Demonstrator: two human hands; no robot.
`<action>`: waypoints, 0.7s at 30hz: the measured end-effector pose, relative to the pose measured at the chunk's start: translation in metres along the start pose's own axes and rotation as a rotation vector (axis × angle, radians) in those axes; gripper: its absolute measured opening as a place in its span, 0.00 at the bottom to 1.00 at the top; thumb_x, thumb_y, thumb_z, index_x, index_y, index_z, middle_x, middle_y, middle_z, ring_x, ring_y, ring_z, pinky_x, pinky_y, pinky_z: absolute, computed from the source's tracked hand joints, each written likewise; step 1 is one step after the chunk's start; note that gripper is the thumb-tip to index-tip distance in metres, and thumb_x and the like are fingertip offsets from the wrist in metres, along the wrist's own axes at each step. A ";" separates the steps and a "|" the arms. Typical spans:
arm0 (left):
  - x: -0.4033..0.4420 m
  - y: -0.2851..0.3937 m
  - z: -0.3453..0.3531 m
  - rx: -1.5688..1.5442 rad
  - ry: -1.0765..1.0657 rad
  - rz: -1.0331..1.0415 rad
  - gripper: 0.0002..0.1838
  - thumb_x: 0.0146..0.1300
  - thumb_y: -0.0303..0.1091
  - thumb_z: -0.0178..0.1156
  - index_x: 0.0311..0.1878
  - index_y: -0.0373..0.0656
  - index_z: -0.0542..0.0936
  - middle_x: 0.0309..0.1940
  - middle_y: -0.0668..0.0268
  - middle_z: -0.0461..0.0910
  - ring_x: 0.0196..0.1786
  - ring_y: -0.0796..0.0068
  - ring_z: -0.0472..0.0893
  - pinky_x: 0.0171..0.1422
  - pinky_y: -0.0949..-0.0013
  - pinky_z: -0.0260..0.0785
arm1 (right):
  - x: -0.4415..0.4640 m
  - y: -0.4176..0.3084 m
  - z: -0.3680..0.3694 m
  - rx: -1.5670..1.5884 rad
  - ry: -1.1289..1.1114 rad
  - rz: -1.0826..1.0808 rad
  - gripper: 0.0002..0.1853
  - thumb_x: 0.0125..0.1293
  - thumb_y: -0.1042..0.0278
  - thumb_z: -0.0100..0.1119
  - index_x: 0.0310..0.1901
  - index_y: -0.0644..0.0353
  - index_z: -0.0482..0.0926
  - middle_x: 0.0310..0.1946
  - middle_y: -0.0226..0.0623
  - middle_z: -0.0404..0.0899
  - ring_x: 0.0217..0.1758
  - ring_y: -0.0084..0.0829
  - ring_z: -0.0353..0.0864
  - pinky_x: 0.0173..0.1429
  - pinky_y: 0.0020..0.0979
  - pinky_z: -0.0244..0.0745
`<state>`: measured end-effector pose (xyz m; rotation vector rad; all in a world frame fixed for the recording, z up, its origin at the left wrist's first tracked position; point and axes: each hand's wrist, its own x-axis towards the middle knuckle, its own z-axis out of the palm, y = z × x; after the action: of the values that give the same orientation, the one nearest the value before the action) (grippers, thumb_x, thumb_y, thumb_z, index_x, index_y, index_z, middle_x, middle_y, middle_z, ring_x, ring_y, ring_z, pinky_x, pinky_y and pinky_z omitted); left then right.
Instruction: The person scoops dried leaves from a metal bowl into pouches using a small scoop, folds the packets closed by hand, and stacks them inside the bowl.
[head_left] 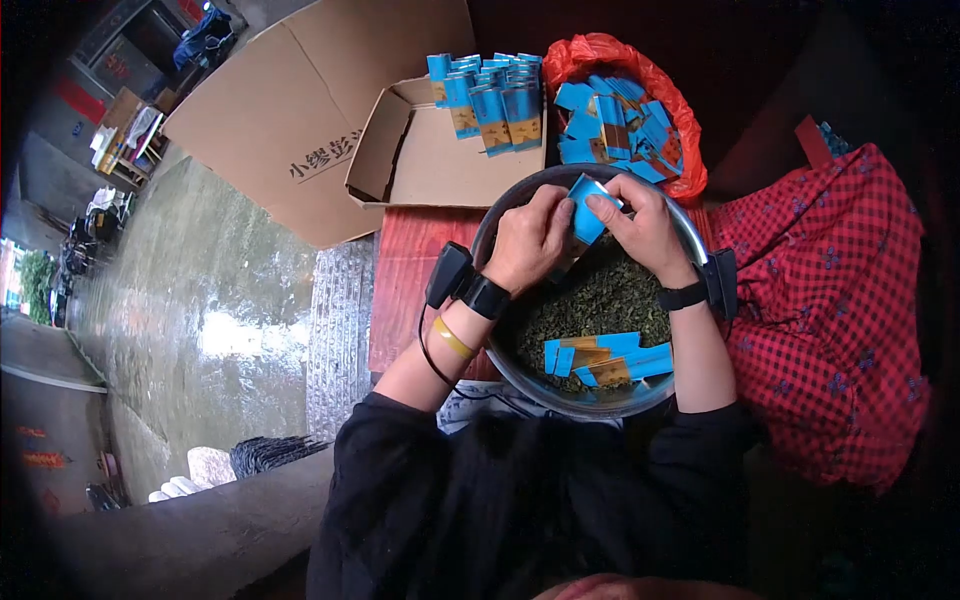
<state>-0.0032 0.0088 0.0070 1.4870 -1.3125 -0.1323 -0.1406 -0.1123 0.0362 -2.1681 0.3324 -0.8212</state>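
Above a round metal basin point(590, 405) of dark green leaves point(600, 300), my left hand point(530, 238) and my right hand point(648, 225) hold one blue packet point(588, 208) between them. The fingers of both hands are closed on its sides near the top. Its lower part is partly hidden by my left hand. Several flat blue and gold packets point(608, 358) lie on the leaves at the near side of the basin.
Behind the basin, a cardboard tray point(425, 180) holds upright blue and gold packets point(490, 105). Beside it, a red plastic bag point(685, 110) holds loose packets. A large cardboard flap point(280, 110) stands at the left, and red checked cloth point(820, 310) lies to the right.
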 end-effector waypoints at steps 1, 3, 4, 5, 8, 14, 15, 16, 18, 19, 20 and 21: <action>0.000 0.003 0.000 -0.024 0.037 -0.014 0.11 0.65 0.36 0.56 0.45 0.40 0.75 0.31 0.48 0.78 0.35 0.47 0.79 0.37 0.54 0.71 | 0.001 0.000 0.000 -0.002 0.001 -0.005 0.11 0.65 0.62 0.61 0.32 0.62 0.75 0.26 0.27 0.74 0.30 0.16 0.70 0.34 0.23 0.66; 0.002 0.004 -0.001 -0.050 0.076 -0.022 0.14 0.63 0.37 0.59 0.47 0.40 0.74 0.37 0.49 0.79 0.40 0.48 0.80 0.42 0.54 0.72 | 0.000 0.002 0.000 -0.032 0.091 0.042 0.12 0.66 0.61 0.61 0.31 0.62 0.75 0.25 0.25 0.73 0.27 0.13 0.67 0.32 0.21 0.64; 0.003 0.002 -0.002 0.111 0.103 0.167 0.20 0.61 0.38 0.61 0.52 0.40 0.72 0.43 0.51 0.78 0.45 0.51 0.78 0.48 0.57 0.70 | 0.000 0.005 -0.001 -0.034 0.091 0.039 0.12 0.66 0.61 0.61 0.31 0.62 0.75 0.25 0.25 0.73 0.27 0.13 0.67 0.32 0.21 0.64; 0.004 0.003 -0.003 0.273 0.129 0.354 0.26 0.59 0.39 0.64 0.57 0.39 0.70 0.48 0.53 0.77 0.49 0.54 0.77 0.54 0.60 0.69 | 0.001 0.008 -0.001 -0.026 0.140 0.079 0.13 0.65 0.61 0.61 0.31 0.62 0.75 0.23 0.28 0.73 0.25 0.16 0.67 0.30 0.23 0.64; 0.002 0.012 -0.003 0.305 0.011 0.339 0.34 0.55 0.43 0.67 0.61 0.40 0.67 0.54 0.52 0.73 0.56 0.51 0.73 0.59 0.57 0.64 | 0.002 0.017 0.002 0.084 0.208 0.126 0.13 0.65 0.61 0.61 0.31 0.62 0.75 0.21 0.30 0.72 0.23 0.17 0.66 0.28 0.24 0.63; 0.007 0.006 -0.005 0.129 -0.059 0.058 0.32 0.53 0.46 0.67 0.57 0.38 0.70 0.41 0.51 0.79 0.44 0.49 0.79 0.50 0.56 0.70 | 0.003 0.008 0.000 0.076 0.293 0.054 0.12 0.66 0.61 0.60 0.36 0.62 0.76 0.24 0.25 0.73 0.26 0.14 0.67 0.30 0.21 0.64; 0.006 0.002 -0.002 0.032 -0.040 0.020 0.30 0.55 0.46 0.66 0.56 0.39 0.71 0.39 0.51 0.80 0.42 0.50 0.80 0.48 0.56 0.71 | 0.003 0.010 -0.003 -0.037 0.279 0.029 0.12 0.67 0.61 0.59 0.38 0.62 0.76 0.26 0.22 0.73 0.28 0.12 0.67 0.32 0.19 0.64; 0.004 -0.003 0.001 -0.062 -0.020 -0.020 0.28 0.57 0.45 0.65 0.56 0.39 0.72 0.37 0.51 0.81 0.41 0.50 0.81 0.46 0.57 0.72 | 0.003 0.014 -0.004 -0.044 0.285 0.042 0.12 0.67 0.61 0.59 0.38 0.62 0.76 0.26 0.22 0.73 0.28 0.12 0.67 0.32 0.19 0.64; 0.003 -0.006 0.004 -0.160 0.037 -0.047 0.19 0.65 0.39 0.58 0.54 0.37 0.74 0.36 0.52 0.82 0.38 0.59 0.84 0.42 0.63 0.74 | 0.005 0.016 -0.003 0.044 0.229 -0.013 0.12 0.68 0.61 0.58 0.40 0.63 0.76 0.28 0.23 0.74 0.30 0.13 0.67 0.33 0.20 0.65; 0.004 -0.007 0.005 -0.146 0.055 -0.010 0.17 0.66 0.37 0.57 0.52 0.37 0.75 0.35 0.53 0.82 0.38 0.62 0.84 0.42 0.64 0.74 | 0.003 0.014 -0.005 0.093 0.181 0.014 0.11 0.68 0.62 0.57 0.41 0.63 0.76 0.30 0.24 0.75 0.32 0.13 0.68 0.36 0.20 0.66; 0.004 -0.006 0.004 -0.130 0.074 0.027 0.15 0.67 0.36 0.56 0.51 0.36 0.76 0.34 0.53 0.83 0.38 0.65 0.84 0.42 0.66 0.74 | 0.003 0.017 -0.004 0.095 0.183 0.017 0.11 0.68 0.62 0.57 0.41 0.63 0.76 0.30 0.24 0.75 0.32 0.13 0.68 0.36 0.20 0.66; 0.003 -0.007 0.004 -0.129 0.071 0.026 0.15 0.67 0.36 0.56 0.51 0.36 0.76 0.34 0.53 0.83 0.38 0.65 0.84 0.42 0.66 0.74 | 0.003 0.022 -0.002 0.094 0.147 -0.005 0.12 0.68 0.62 0.57 0.41 0.63 0.76 0.31 0.25 0.75 0.33 0.13 0.69 0.36 0.20 0.66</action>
<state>-0.0002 0.0030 0.0017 1.3538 -1.2427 -0.1433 -0.1386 -0.1295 0.0225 -2.0268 0.3555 -0.9822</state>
